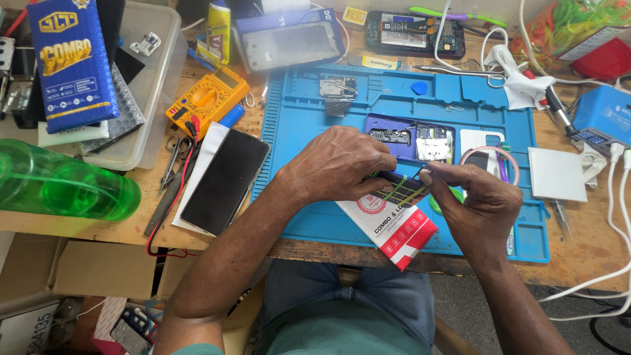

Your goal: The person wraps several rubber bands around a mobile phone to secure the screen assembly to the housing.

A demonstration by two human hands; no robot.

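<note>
Both my hands meet over the blue repair mat (pixel 315 223). My left hand (pixel 338 164) and my right hand (pixel 476 200) together grip a small dark flat part (pixel 402 187) wrapped with yellow-green rubber bands. Under it lies a red and white packet (pixel 393 231). Just beyond my fingers, an opened phone body (pixel 411 139) with bare circuit boards rests on the mat. A pink rubber band ring (pixel 493 152) lies by my right hand.
A black phone screen (pixel 225 181) on white paper lies left of the mat, beside a yellow multimeter (pixel 207 98) and scissors (pixel 172 158). A green bottle (pixel 62 187) lies far left. Another phone frame (pixel 286 45) and open phone (pixel 414 33) sit at the back; white box (pixel 557 174), cables on the right.
</note>
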